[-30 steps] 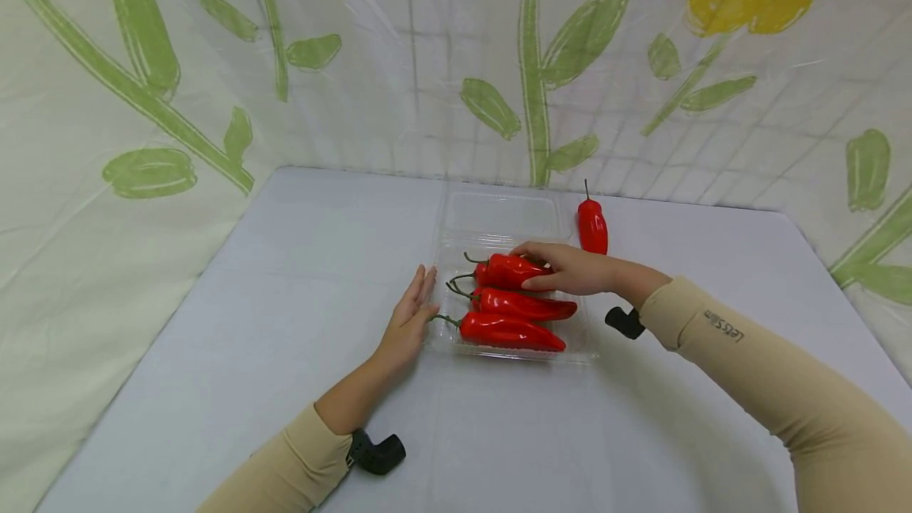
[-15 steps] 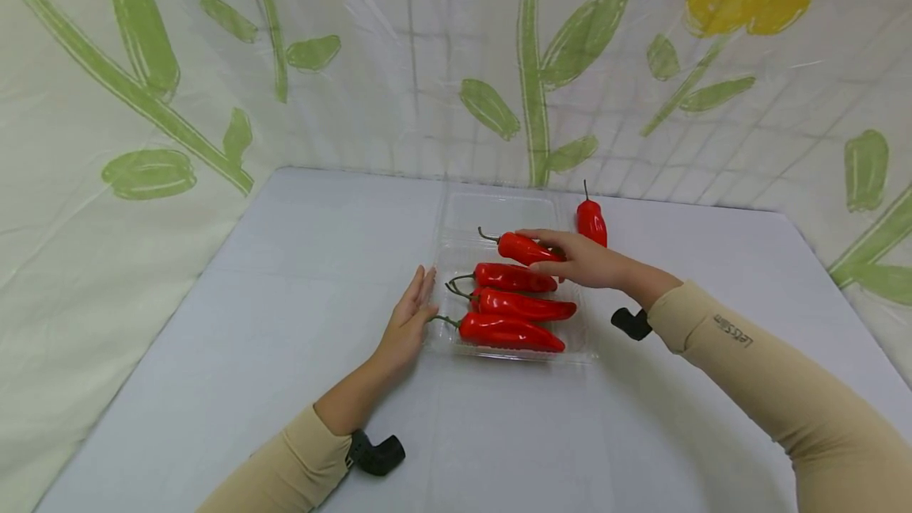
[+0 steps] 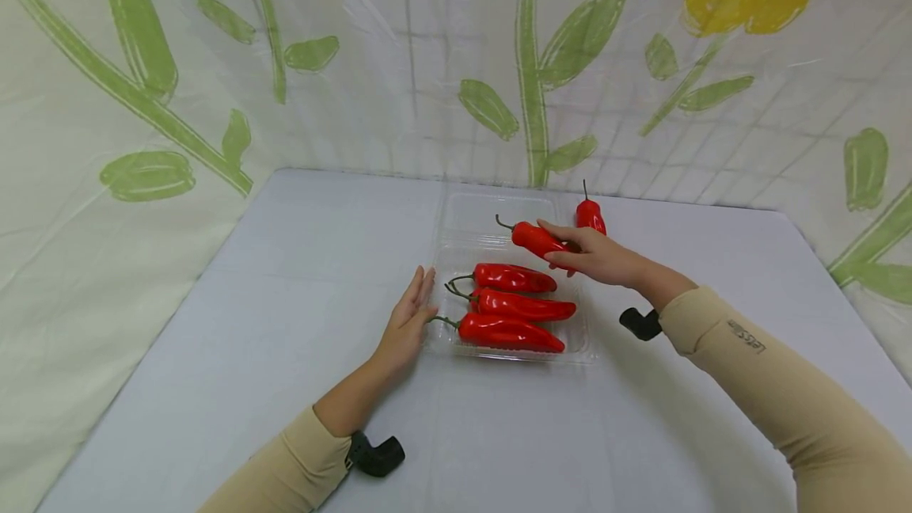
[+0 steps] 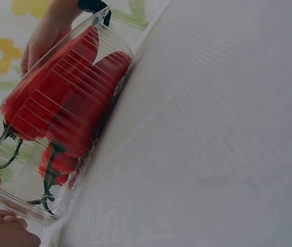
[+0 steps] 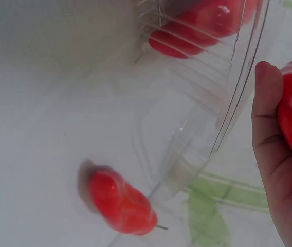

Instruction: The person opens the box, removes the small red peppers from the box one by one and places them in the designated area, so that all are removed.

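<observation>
- The fingers of my right hand (image 3: 597, 256) are curled round a red pepper (image 3: 533, 239), gripping it by its tapered end, with the green stem pointing left.
- That held pepper is raised above the far part of a clear plastic container (image 3: 516, 354), apart from the peppers inside.
- The fingers of my left hand (image 3: 401, 332) are straight, laid along the container's left edge; the left wrist view shows my fingertips right at the rim, though how firmly they press I cannot tell.
- Inside the container lie three red peppers in a row, stems to the left: the far pepper (image 3: 515, 277), the middle pepper (image 3: 526, 305) and the near pepper (image 3: 511, 332), whose stem reaches my left thumb.
- A clear flat panel (image 3: 501, 214) lies just beyond the container.
- Past my right hand, another pepper (image 3: 590, 214) rests on the white tabletop (image 3: 299, 283), right of the panel, stem pointing away from me.
- Beige sleeves (image 3: 773, 390) cover my forearms, with a black device (image 3: 378, 456) at each wrist.
- Behind the table hangs a pale sheet (image 3: 378, 125) printed with yellow flowers and green leaves.
</observation>
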Motion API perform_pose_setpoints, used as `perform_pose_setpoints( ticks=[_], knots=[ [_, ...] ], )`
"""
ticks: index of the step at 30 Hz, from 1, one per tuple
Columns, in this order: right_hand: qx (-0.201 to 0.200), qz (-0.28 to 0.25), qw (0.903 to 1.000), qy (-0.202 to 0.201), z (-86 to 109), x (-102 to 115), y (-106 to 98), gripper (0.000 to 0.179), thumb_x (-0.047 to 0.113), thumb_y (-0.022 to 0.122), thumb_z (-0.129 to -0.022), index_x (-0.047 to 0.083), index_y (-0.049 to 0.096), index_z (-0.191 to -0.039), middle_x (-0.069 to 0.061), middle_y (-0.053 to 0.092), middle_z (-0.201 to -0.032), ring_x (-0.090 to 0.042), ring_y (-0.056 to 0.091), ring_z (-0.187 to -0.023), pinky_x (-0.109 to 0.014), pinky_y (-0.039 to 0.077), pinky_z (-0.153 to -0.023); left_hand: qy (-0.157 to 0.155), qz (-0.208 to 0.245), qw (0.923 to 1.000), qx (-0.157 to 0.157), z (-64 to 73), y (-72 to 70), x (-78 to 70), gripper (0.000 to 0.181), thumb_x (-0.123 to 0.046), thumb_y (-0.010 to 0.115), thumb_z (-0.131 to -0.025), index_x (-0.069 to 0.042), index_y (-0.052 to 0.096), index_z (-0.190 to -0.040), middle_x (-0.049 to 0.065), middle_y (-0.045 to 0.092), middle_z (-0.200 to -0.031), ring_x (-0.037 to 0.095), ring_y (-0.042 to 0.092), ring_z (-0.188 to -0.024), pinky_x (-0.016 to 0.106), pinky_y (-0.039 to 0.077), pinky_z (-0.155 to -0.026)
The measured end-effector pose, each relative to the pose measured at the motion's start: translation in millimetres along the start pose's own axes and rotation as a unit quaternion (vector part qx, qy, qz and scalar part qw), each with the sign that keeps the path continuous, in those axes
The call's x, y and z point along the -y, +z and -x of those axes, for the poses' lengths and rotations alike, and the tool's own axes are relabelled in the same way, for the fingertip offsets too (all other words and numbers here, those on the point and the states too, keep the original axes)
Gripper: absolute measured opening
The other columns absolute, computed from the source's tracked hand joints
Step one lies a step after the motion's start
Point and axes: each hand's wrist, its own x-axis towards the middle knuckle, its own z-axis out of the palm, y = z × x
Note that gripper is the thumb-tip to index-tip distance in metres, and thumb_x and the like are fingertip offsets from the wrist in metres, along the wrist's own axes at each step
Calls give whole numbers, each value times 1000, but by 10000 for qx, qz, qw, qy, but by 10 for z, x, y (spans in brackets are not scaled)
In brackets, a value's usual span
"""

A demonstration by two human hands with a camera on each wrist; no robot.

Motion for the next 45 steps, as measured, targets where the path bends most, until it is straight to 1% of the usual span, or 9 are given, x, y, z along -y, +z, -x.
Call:
perform_pose_setpoints(
  ticks=[7,14,22,24,28,34,40,42,45],
  knots=[
    [-511,-112,9986,-72,29,-72,-55,61,23,56,-92,8,31,-146,-19,61,-104,-31,58,-87,-30,53,-72,-16,-90,10000,-23,9,1,-8,62,3,34,-94,3,3,-148,15,17,-155,23,10,-145,44,9,-117],
    [-817,-164,9964,151,83,-114,-96,61,27,58,-92,12,33,-145,-21,63,-106,-26,59,-82,-31,52,-68,11,-58,10000,12,6,0,0,62,4,34,-94,3,2,-148,16,16,-155,24,10,-145,44,8,-117],
    [-1309,-759,9878,364,131,-156,-90,61,33,58,-91,14,35,-145,-23,64,-107,-23,59,-84,-28,54,-68,7,-14,10000,-1,13,1,-4,63,3,34,-94,3,2,-148,15,16,-155,22,10,-145,42,9,-117],
    [-1446,-887,9845,438,134,-178,-87,62,36,57,-91,14,36,-144,-23,64,-109,-22,61,-85,-28,55,-69,44,-4,10000,1,10,-3,2,63,4,34,-94,4,2,-148,16,16,-155,24,10,-145,43,9,-117],
    [-1717,-1120,9762,714,139,-233,-95,63,40,57,-90,14,36,-144,-24,61,-115,-29,64,-92,-32,55,-78,61,23,10000,19,9,-6,6,62,4,34,-94,5,2,-147,17,15,-155,25,10,-145,44,9,-116],
    [-1926,-1335,9654,1142,159,-306,-147,69,49,55,-88,17,33,-145,-19,48,-135,-32,50,-114,-40,48,-95,3,73,10000,21,-1,2,8,63,4,34,-94,3,2,-148,15,16,-155,22,10,-145,41,10,-117],
    [-1948,-2077,9514,1174,167,-369,-193,69,48,55,-88,16,33,-145,-14,41,-140,-23,46,-115,-20,49,-85,87,44,9999,49,0,-2,16,63,4,34,-93,5,1,-147,17,15,-155,26,9,-145,44,8,-117],
    [-1978,-2393,9434,1163,170,-388,-209,70,47,56,-87,16,34,-145,-12,40,-139,-18,47,-112,-14,49,-80,113,48,9999,62,5,-4,17,64,4,34,-93,5,1,-147,17,14,-155,26,8,-145,45,7,-117],
    [-2039,-2859,9289,1174,178,-415,-240,72,46,59,-86,14,33,-145,-10,39,-138,-13,48,-107,-13,51,-77,111,78,9999,78,11,-4,13,64,4,34,-93,5,0,-147,17,14,-155,24,8,-145,43,7,-117]
  ],
)
